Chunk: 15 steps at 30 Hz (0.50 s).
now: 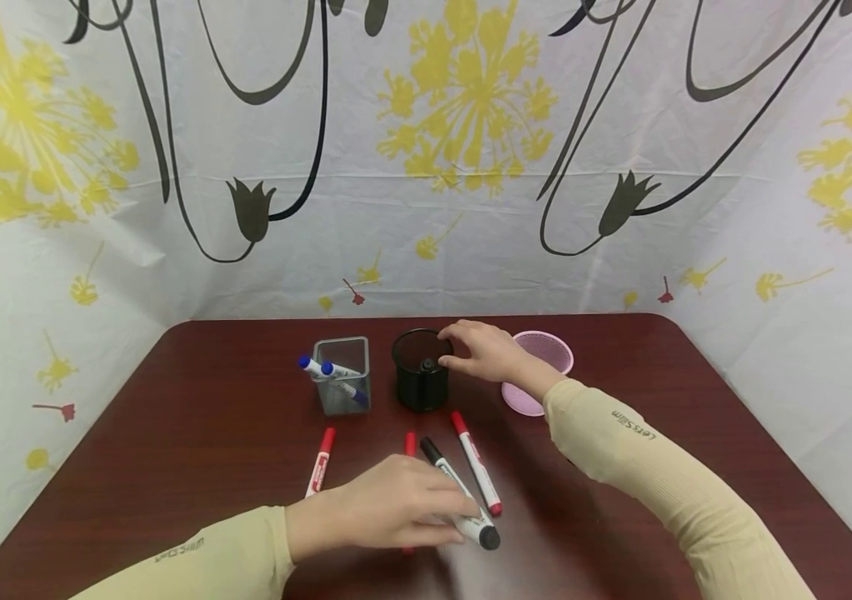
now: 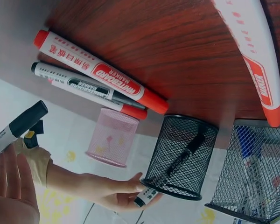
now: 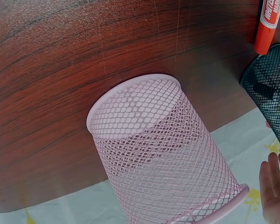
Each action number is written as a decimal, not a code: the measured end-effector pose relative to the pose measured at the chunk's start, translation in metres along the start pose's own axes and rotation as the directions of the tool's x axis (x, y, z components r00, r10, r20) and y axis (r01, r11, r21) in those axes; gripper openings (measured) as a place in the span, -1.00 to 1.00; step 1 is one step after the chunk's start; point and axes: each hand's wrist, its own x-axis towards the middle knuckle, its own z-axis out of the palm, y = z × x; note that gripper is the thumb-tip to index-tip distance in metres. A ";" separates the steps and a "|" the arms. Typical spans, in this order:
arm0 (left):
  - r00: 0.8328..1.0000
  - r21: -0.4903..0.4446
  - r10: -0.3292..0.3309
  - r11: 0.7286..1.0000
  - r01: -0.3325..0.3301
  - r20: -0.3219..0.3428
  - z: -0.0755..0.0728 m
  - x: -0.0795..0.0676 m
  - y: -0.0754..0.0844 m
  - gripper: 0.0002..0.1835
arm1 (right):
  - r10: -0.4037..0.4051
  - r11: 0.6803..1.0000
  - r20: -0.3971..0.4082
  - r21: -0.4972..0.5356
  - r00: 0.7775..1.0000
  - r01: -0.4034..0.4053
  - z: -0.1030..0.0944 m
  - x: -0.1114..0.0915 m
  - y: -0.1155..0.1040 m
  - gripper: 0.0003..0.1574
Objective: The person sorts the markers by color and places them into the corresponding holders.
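Observation:
My left hand (image 1: 396,504) holds a black-capped whiteboard marker (image 1: 474,527) above the near part of the table. In the left wrist view, that marker's black cap (image 2: 29,116) sticks out beyond the fingers. My right hand (image 1: 489,350) is at the right rim of the black mesh pen cup (image 1: 422,390), its thumb and fingers apart. Inside that cup leans another black marker (image 2: 177,161), its end beside the right hand's fingers. The right wrist view shows the right fingers (image 3: 273,179) fairly straight near the cup.
A grey square mesh holder (image 1: 341,398) with blue-capped markers stands left of the black cup. To the right stands a pink mesh cup (image 3: 163,154). Red markers (image 1: 321,462) and a black marker (image 1: 444,467) lie on the dark wooden table (image 1: 231,400). A patterned curtain (image 1: 426,250) hangs behind.

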 end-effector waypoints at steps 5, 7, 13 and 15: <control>0.999 -0.047 -0.027 0.999 0.026 -0.017 -0.004 -0.001 -0.001 -0.75 | 0.004 1.000 0.006 -0.007 1.000 -0.004 0.000 0.001 0.000 -0.49; 0.999 -0.069 -0.043 0.997 0.041 -0.017 -0.006 -0.001 -0.001 -0.75 | 0.003 1.000 0.006 -0.008 1.000 -0.003 0.000 0.000 0.000 -0.49; 0.997 -0.098 -0.064 0.993 0.060 -0.039 -0.015 0.000 -0.001 -0.75 | 0.001 1.000 0.008 -0.001 1.000 -0.001 0.001 0.001 0.001 -0.48; 0.996 -0.096 -0.067 0.994 0.061 -0.060 -0.020 0.001 0.000 -0.76 | 0.003 1.000 0.008 -0.001 1.000 -0.003 0.000 0.000 0.001 -0.49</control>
